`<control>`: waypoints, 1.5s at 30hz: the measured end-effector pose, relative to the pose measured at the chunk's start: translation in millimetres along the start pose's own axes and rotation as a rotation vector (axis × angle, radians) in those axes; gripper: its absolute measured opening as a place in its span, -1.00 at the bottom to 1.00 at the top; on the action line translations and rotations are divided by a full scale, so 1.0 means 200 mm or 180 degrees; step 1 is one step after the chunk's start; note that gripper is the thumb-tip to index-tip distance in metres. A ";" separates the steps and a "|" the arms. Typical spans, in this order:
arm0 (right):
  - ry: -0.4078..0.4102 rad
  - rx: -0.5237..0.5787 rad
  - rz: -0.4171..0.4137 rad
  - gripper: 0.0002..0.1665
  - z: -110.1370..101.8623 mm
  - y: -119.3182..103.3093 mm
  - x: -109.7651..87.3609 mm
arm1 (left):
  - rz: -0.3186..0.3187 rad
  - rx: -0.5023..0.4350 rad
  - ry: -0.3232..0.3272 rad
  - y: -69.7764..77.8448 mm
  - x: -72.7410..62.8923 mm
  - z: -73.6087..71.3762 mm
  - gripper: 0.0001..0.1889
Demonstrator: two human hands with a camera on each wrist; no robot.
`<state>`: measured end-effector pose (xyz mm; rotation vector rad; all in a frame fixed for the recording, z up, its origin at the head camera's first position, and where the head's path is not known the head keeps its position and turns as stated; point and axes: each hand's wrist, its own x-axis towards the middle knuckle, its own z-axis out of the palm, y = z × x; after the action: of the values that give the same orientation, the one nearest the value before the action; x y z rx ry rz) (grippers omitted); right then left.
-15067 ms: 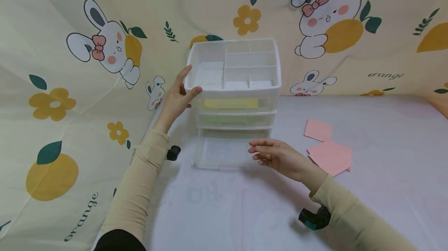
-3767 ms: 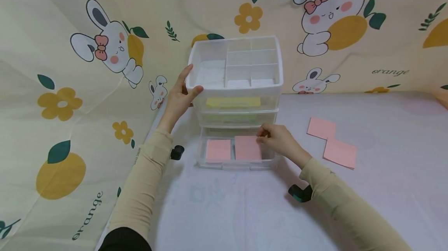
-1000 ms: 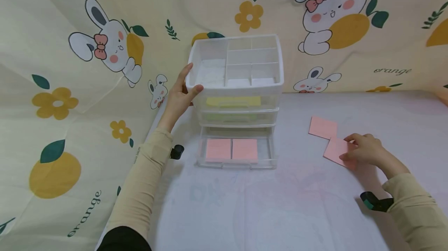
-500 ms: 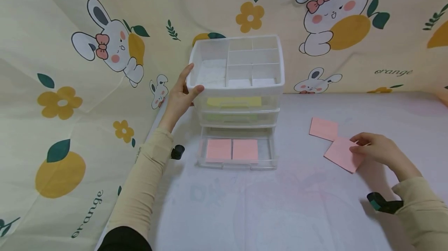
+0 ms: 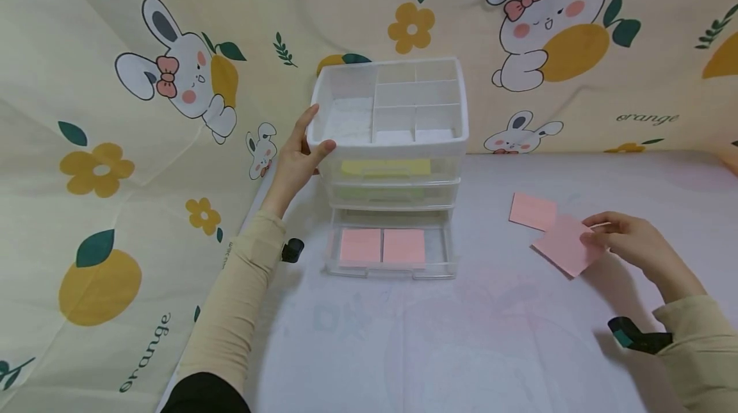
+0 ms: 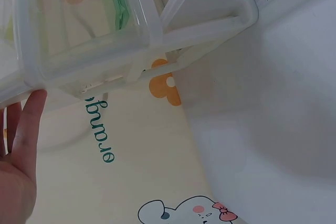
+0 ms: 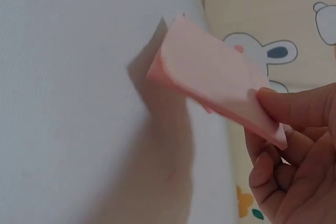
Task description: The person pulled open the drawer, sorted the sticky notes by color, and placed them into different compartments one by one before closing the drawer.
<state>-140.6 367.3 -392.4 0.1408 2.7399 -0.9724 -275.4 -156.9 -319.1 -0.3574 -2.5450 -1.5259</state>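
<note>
My left hand (image 5: 294, 160) grips the front left corner of a clear plastic drawer organizer (image 5: 387, 146), thumb over the top rim. In the left wrist view its fingers (image 6: 29, 135) lie against the organizer's side. The bottom drawer (image 5: 441, 240) is pulled out and holds two pink sticky note pads (image 5: 360, 245) side by side. At the right, my right hand (image 5: 640, 250) pinches another pink sticky note pad (image 7: 210, 72) by one edge, thumb on top and fingers beneath. The held pad is tilted above the table, overlapping a further pink pad (image 5: 530, 209) in the head view.
Yellow (image 5: 385, 167) and green paper shows through the upper two drawers, which are pushed in. Divided compartments (image 5: 412, 102) form the organizer's top tray. A bunny-patterned cloth (image 5: 357, 9) stands behind and at the left of the white table (image 5: 438, 349).
Two pink pads have gone into the bottom drawer since the oldest frame. The right hand went from the drawer to the pads at right and has just raised one slightly. The left hand stays put.
</note>
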 end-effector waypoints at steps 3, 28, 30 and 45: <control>0.0000 0.0074 -0.0174 -0.34 0.00 -0.01 0.00 | 0.0012 0.0007 0.0004 0.00 0.00 0.00 -0.19; 0.0196 0.0960 -0.0321 -0.75 0.09 -0.20 0.02 | 0.0060 0.0094 0.0027 0.00 0.00 0.00 -0.19; 0.0202 0.1048 -0.0341 -0.77 0.10 -0.23 0.02 | 0.0060 0.0094 0.0026 0.00 0.00 0.00 -0.19; 0.0021 0.1561 -0.0923 -0.69 0.21 -0.49 0.03 | 0.0004 0.0080 0.0007 0.01 0.00 0.00 -0.18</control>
<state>-155.4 264.9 -365.6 -0.1790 2.5127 -1.7100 -274.1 -156.7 -317.6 -0.3541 -2.5594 -1.4916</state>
